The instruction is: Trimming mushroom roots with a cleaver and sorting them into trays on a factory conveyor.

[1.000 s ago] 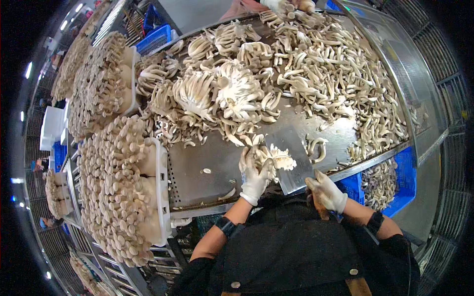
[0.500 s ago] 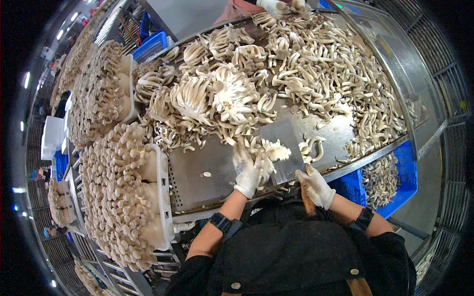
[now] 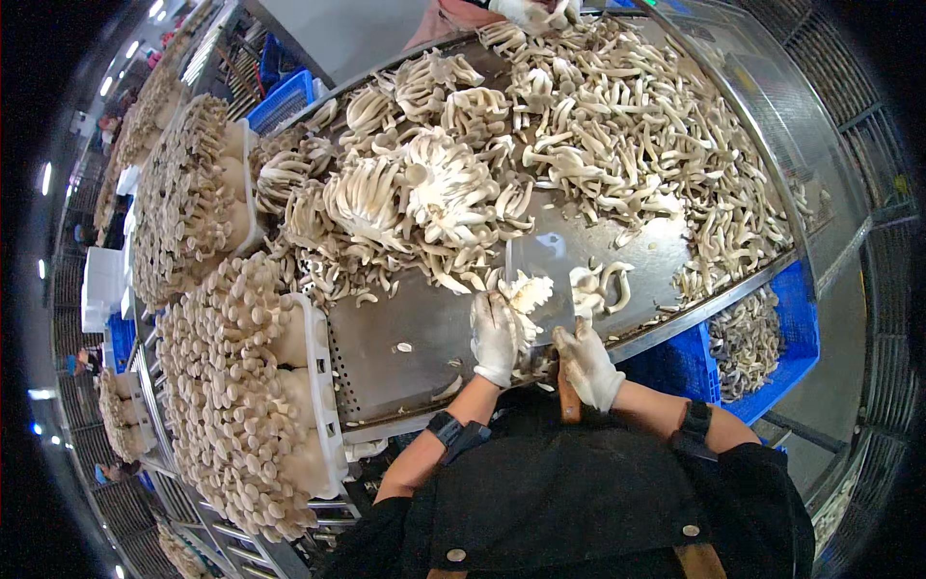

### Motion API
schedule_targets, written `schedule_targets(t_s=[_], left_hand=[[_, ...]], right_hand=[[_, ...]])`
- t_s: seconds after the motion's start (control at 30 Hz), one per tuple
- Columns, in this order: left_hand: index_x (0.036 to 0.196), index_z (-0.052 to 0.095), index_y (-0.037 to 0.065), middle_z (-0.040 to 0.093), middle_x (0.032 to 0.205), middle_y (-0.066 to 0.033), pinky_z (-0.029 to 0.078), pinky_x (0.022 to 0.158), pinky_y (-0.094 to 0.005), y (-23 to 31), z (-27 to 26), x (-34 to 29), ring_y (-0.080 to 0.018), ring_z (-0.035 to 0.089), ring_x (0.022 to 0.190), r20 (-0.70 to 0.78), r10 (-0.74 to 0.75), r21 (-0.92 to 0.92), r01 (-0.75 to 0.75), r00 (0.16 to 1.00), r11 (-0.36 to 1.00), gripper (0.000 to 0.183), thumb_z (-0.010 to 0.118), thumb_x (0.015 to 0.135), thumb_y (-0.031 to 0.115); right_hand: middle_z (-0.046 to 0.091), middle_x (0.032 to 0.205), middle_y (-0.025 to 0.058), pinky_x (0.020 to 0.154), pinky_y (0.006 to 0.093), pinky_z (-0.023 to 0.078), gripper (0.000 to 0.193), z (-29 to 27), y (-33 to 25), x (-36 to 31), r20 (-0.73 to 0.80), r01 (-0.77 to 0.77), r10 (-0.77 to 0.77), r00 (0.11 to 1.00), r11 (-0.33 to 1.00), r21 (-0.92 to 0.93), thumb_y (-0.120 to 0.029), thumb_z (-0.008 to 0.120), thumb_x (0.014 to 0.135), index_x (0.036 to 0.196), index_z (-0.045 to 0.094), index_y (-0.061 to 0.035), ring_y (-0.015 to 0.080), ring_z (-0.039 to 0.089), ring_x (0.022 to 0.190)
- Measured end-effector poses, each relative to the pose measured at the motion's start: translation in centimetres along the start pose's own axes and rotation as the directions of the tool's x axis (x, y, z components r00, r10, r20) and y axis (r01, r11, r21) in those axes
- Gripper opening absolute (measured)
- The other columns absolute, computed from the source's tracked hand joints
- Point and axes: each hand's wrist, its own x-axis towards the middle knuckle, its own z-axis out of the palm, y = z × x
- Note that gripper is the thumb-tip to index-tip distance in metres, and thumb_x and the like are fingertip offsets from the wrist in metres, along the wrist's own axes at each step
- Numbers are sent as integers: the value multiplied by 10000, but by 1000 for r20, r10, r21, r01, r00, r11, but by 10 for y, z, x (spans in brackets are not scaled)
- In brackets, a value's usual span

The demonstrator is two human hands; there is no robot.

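Observation:
My left hand (image 3: 493, 338), in a white glove, is closed on a pale mushroom cluster (image 3: 528, 295) just left of a broad cleaver (image 3: 536, 253). The cluster's trimmed white base faces the blade. My right hand (image 3: 587, 365), also gloved, grips the cleaver near its wooden handle (image 3: 569, 398), at the near edge of the metal table (image 3: 376, 338). The blade points away from me, and part of its edge is hidden by the cluster. A few loose mushrooms (image 3: 617, 288) lie just right of the blade.
Large mushroom clusters (image 3: 449, 183) are heaped at far left, separated mushrooms (image 3: 646, 145) at far right. White trays of growing mushrooms (image 3: 231, 386) stand left. A blue crate (image 3: 796, 338) with mushrooms sits below the table's right edge. Another person's gloved hands (image 3: 535, 12) are at the far edge.
My right hand and the cleaver have shifted a little left. My left hand has moved slightly right, with its fingers now together alongside the cluster.

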Motion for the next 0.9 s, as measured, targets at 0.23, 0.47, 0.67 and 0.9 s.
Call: schedule_targets(t_s=[0.23, 0.47, 0.67, 0.9], left_hand=[[1085, 494, 25, 555, 950, -54, 466, 729, -264, -3, -9, 19, -128, 534, 820, 36, -33, 119, 28, 999, 992, 239, 422, 974, 224], [1317, 389, 25, 500, 1227, -96, 451, 931, -296, -6, -9, 18, -176, 525, 1082, 200, -49, -55, 61, 978, 997, 387, 396, 982, 219], [1195, 509, 40, 582, 1100, -70, 508, 805, -293, 22, 0, 11, -164, 596, 918, 155, -447, -473, 463, 881, 750, 314, 390, 982, 237], [1429, 137, 111, 431, 1315, -137, 545, 664, -259, 36, -27, 41, -144, 573, 892, 72, -36, -54, 40, 997, 998, 622, 476, 949, 313]], right_hand=[[511, 988, 26, 829, 241, 409, 198, -43, -13, -2, 243, -242, 179, 953, 934, 262, -138, 447, 963, 1142, 447, -52, 108, 485, 875], [500, 1091, 43, 866, 261, 399, 335, -29, -5, -14, 215, 60, -31, 976, 990, -127, -42, 487, 912, 1236, 403, -24, 128, 455, 944], [525, 1036, 64, 877, 287, 398, 302, -8, 0, -12, 169, 176, -152, 974, 975, -138, -49, 490, 892, 1186, 442, 3, 129, 467, 913], [449, 1203, 174, 1006, 344, 287, 369, -24, -9, -9, 446, 577, -372, 814, 606, -547, -47, 431, 880, 1228, 395, 71, 242, 393, 1123]])
